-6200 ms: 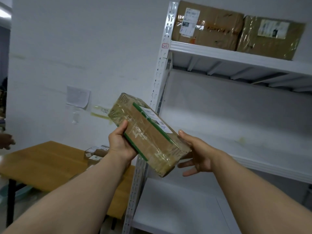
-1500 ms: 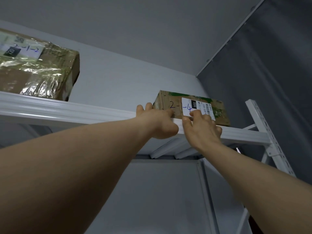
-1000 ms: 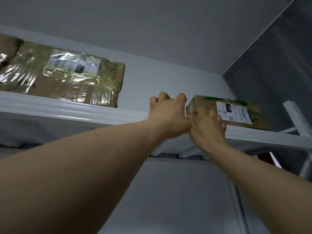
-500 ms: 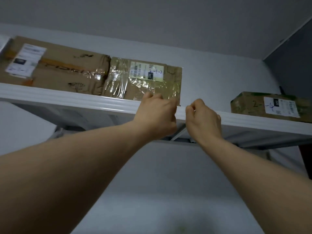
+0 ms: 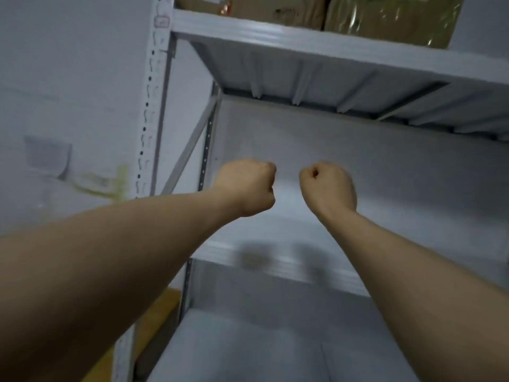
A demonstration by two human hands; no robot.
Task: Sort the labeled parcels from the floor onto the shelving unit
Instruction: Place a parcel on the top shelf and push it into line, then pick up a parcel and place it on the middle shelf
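Both my hands are raised in front of the white shelving unit (image 5: 316, 42), closed into fists with nothing in them. My left hand (image 5: 249, 186) and my right hand (image 5: 329, 186) hang side by side, well below the top shelf. On that top shelf I see the lower parts of two brown parcels: a cardboard one (image 5: 256, 8) on the left and a tape-wrapped one (image 5: 391, 20) to its right. The green-edged parcel with the label is out of view.
The shelving unit's perforated white upright (image 5: 150, 106) stands at the left with a diagonal brace behind it. A middle shelf (image 5: 289, 260) and a lower shelf (image 5: 239, 346) lie below my hands. A wooden table corner (image 5: 159, 307) shows at the lower left. A paper sheet (image 5: 46, 155) hangs on the wall.
My hands have come down from the top shelf's edge and closed into fists. The view has swung down and left, so the green-edged parcel at the right is no longer visible.
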